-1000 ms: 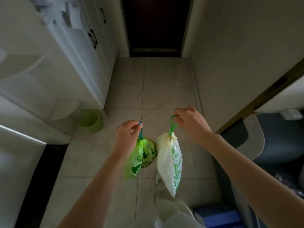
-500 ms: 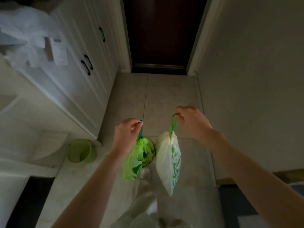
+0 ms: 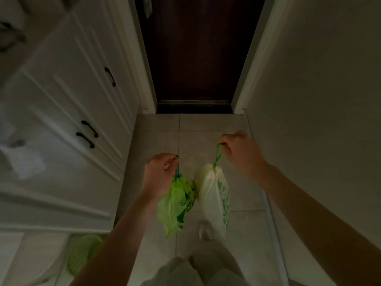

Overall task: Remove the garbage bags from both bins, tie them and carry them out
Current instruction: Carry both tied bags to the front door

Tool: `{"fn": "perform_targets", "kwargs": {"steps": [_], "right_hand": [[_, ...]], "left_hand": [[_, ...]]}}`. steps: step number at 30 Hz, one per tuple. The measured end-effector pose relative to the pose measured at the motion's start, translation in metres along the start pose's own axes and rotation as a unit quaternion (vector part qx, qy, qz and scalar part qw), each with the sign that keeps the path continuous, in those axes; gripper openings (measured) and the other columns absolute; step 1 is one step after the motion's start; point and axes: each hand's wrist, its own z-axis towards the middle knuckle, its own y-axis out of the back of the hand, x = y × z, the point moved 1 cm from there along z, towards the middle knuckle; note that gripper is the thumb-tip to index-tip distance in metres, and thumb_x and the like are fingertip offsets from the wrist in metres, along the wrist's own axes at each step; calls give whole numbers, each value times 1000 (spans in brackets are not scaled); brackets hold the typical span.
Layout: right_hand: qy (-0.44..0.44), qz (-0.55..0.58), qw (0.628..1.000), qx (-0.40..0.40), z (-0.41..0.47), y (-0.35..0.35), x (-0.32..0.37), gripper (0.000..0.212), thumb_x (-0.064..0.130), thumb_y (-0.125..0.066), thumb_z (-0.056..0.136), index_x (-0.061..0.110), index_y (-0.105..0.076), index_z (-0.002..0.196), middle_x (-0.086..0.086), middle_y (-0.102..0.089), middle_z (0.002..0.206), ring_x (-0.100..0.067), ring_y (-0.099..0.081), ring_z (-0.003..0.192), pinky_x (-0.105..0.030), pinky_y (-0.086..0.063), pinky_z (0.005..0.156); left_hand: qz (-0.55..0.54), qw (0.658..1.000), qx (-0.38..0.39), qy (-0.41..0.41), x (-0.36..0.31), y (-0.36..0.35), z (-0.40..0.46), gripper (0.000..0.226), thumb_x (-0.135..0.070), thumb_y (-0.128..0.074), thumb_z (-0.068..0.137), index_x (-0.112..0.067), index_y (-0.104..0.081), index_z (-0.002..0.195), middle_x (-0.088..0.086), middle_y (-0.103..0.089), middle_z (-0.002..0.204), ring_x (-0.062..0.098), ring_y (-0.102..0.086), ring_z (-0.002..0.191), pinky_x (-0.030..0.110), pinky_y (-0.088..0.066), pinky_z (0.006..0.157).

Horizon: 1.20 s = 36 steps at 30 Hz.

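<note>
left hand (image 3: 159,172): clenched on the drawstring of the green bag (image 3: 177,205), pinched at the top so the bag hangs free
right hand (image 3: 239,153): clenched on the green drawstring loop of the white bag (image 3: 214,201), held a bit higher and further forward
bags: both cinched at the neck, hanging in the air side by side, touching or nearly so; held out in front, likely to keep them off the legs
green bag: small, crumpled, looks light
white bag: longer, green leaf print, hangs lower
door (image 3: 198,50): dark, closed, straight ahead at the end of the tiled floor (image 3: 156,137)
cabinet (image 3: 68,112): white, dark handles, along the left
bin (image 3: 82,254): green, bottom left on the floor, no liner visible
stage: judged carry-out leg; bags out and tied
next: door needs a free hand, so one hand probably takes both drawstrings
risk: thin strings slipping during the swap
</note>
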Motion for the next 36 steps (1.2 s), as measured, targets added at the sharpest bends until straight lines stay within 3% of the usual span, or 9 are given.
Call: {"fn": "perform_targets", "kwargs": {"steps": [2,5,8,14,20,25,33,36], "right_hand": [[2,-1,1000,2,44,-4,-10,19,20,-52,93,12,-68,98,-13,-68,84,-25,-56,93,-39,-52,73],[1,11,1000,11,113,-13,-25,16,21,-52,92,12,-66,96,-9,-60,77,-25,-55,92,-34,-49,69],[9,20,1000,23,179,-20,-37,15,19,-53,92,10,-64,92,-1,-48,66,-26,-54,91,-30,-42,66],[34,26,999,28,307,-26,-61,17,17,-53,92,10,-68,96,-13,-69,82,-26,-56,89,-33,-45,66],[29,27,999,33,431,-32,-71,18,16,-53,92,12,-68,100,-13,-68,87,-26,-56,96,-35,-48,71],[34,26,998,41,533,-40,-74,18,15,-55,91,11,-69,101,-14,-67,86,-26,-56,97,-35,-48,72],[14,44,995,89,670,-69,-83,16,22,-54,92,17,-67,99,-14,-60,90,-27,-58,88,-37,-50,71],[20,53,993,105,712,-75,-84,17,20,-54,93,13,-67,103,-15,-59,87,-29,-57,89,-39,-51,73]], "left_hand": [[-3,1000,-6,4,3,-4,45,13,-20,-64,88,-14,-75,92,1,-73,88,8,-63,75,16,-48,68],[15,999,-30,-8,6,-11,112,10,-17,-66,86,-11,-75,87,6,-73,84,16,-66,73,25,-51,68],[39,999,-36,5,8,-16,176,11,-15,-66,86,-8,-75,88,10,-74,86,19,-67,76,16,-41,67],[22,998,-41,38,5,-21,297,13,-15,-66,87,-6,-75,88,13,-74,87,15,-63,74,23,-45,69],[3,997,-42,68,16,-20,415,16,-18,-64,89,-8,-75,94,8,-73,94,11,-61,78,21,-44,72],[-3,995,-44,86,33,-22,514,14,-18,-64,89,-8,-74,91,5,-70,88,11,-59,75,21,-42,72],[-2,992,-37,117,62,-16,646,10,-14,-67,86,-7,-75,88,9,-72,90,15,-61,76,19,-44,70],[12,992,-38,122,71,-20,681,9,-12,-68,85,-7,-75,88,8,-72,90,13,-60,75,5,-39,65]]}}
